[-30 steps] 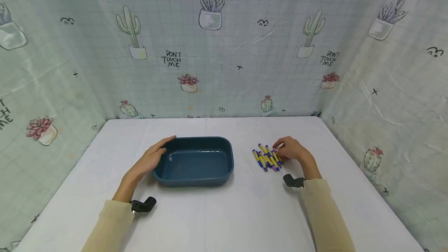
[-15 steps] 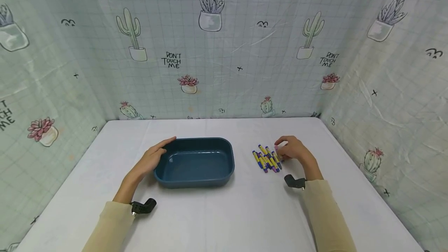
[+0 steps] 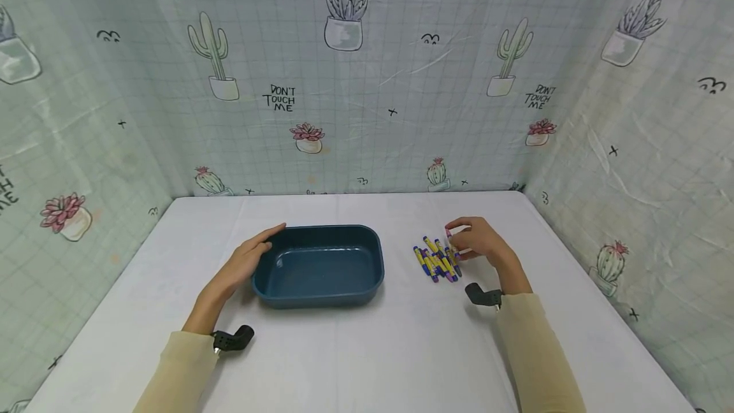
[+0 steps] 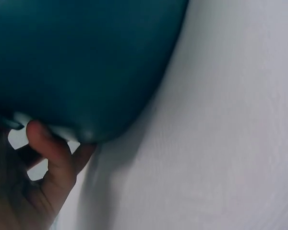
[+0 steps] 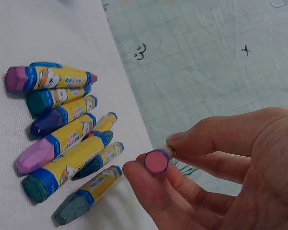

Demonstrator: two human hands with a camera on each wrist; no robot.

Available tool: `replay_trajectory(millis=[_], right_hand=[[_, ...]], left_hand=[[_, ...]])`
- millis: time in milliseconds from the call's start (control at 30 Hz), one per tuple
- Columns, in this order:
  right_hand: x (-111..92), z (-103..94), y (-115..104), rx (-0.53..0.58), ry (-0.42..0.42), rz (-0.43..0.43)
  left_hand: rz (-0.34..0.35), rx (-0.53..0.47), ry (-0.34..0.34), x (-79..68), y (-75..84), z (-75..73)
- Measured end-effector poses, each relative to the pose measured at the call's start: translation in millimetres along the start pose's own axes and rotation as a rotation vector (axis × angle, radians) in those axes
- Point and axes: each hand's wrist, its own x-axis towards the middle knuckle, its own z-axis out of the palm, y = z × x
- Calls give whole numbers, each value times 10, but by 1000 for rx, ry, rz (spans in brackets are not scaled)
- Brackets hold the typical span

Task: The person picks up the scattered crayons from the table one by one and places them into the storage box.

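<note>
A dark blue rectangular tray [image 3: 321,301] stands left of centre on the white table. At its left end my left hand [image 3: 243,266] holds the rim, with thumb and fingers at the wall [image 4: 86,72]; some fingers are hidden behind it in the left wrist view. To the right, my right hand [image 3: 478,241] pinches a pink crayon [image 5: 156,162] between thumb and fingers, its flat pink end towards the wrist camera. Beside that hand lies a loose pile of crayons [image 3: 437,263] in yellow and blue wrappers, among them purple, green and dark blue ones [image 5: 50,122].
A patterned cloth [image 3: 367,81] with cactus prints hangs behind the table [image 3: 367,362] and along both sides. Black camera mounts [image 3: 234,338] sit on the wrists. Between the tray and the crayon pile is a strip of bare white tabletop.
My right hand has lifted slightly off the pile's right side, with the pink crayon now showing between its fingers. My left hand and the tray have hardly moved.
</note>
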Motion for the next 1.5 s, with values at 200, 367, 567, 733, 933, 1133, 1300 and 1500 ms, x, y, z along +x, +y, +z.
replay_trajectory(millis=[200,367,567,733,933,1133,1300,1500], right_hand=[[-22,11,-88,32,11,5],[-40,30,-142,47,20,-6],[-82,49,-184,58,-13,-48],[-116,95,-254,36,-32,-71],[-144,151,-343,4,-27,-79],[-172,186,-435,-9,-23,-126],[-187,216,-482,5,-37,-154],[-190,270,-546,-1,-58,-206]], left_hand=[[47,-28,-22,4,-62,-16],[81,-75,-50,26,-112,-9],[83,-80,-48,35,-133,5],[90,-81,-43,18,-107,7],[105,-83,-43,-8,-87,-1],[99,-88,-40,-5,-93,5],[82,-72,-34,15,-121,14],[70,-69,-31,7,-136,-15]])
